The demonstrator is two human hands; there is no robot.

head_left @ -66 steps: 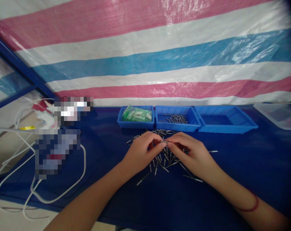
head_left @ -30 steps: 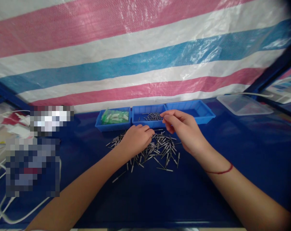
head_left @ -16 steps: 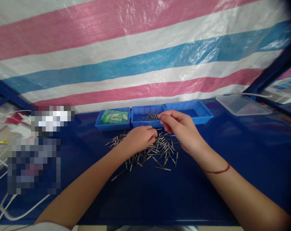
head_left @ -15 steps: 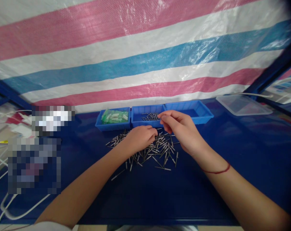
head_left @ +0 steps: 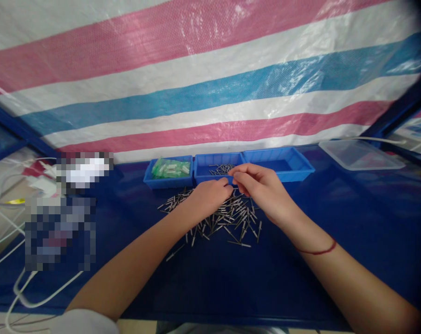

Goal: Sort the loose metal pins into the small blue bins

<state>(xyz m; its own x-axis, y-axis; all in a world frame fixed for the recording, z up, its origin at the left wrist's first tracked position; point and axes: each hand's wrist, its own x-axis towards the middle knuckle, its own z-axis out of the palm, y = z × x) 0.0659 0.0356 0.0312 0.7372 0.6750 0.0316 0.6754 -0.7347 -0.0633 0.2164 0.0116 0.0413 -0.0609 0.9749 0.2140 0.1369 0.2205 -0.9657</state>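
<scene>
A loose pile of blind rivets (head_left: pixel 243 213) lies on the blue table. My left hand (head_left: pixel 212 197) hangs over the pile with its fingers curled together; whatever they hold is hidden. Close beside it, my right hand (head_left: pixel 257 188) pinches thumb and forefinger together at the front edge of the middle blue bin (head_left: pixel 203 174). What sits in that pinch is too small to make out. The fingertips of both hands nearly meet. More rivets (head_left: pixel 221 170) lie inside the middle bin, just behind the hands.
To the left, a blue bin (head_left: pixel 151 184) holds a green plastic bag (head_left: pixel 171 168) of pale pieces. Another blue bin (head_left: pixel 297 174) stands at the right. Farther right lies a clear plastic lid (head_left: pixel 361 155). White cables (head_left: pixel 53 297) run along the left side; striped sheeting (head_left: pixel 210 88) hangs behind.
My left hand has risen slightly and come closer to the right fingertips. The right hand keeps its pinch near the bin's edge. The whole view has shifted a little.
</scene>
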